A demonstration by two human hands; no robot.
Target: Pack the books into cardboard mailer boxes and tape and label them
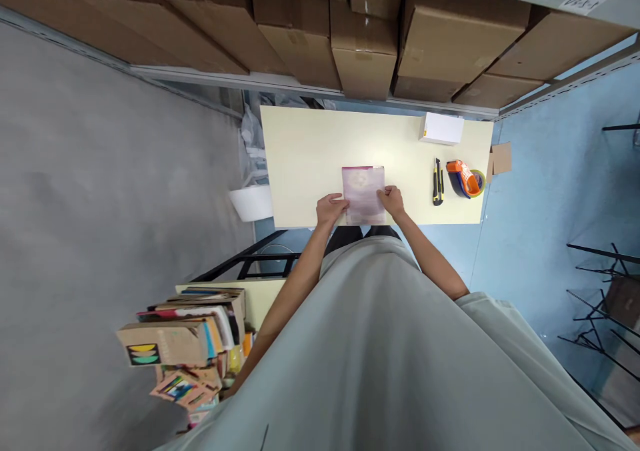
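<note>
A flat, pale purple square packet (365, 194) with a darker pink strip along its far edge lies at the near side of the cream table. Whether it is a bag, a booklet or a wrapped sheet I cannot tell. My left hand (331, 209) has its fingertips closed on the packet's left edge. At the opposite edge, my right hand (393, 201) pinches the packet between thumb and fingers. Both thumbs show partly.
On the cream table (305, 164), a white box (443, 129), a yellow-black utility knife (438, 182) and an orange tape dispenser (465, 179) sit to the right. Cardboard boxes (364, 51) fill a shelf beyond. Books and cartons (165, 344) are stacked at lower left.
</note>
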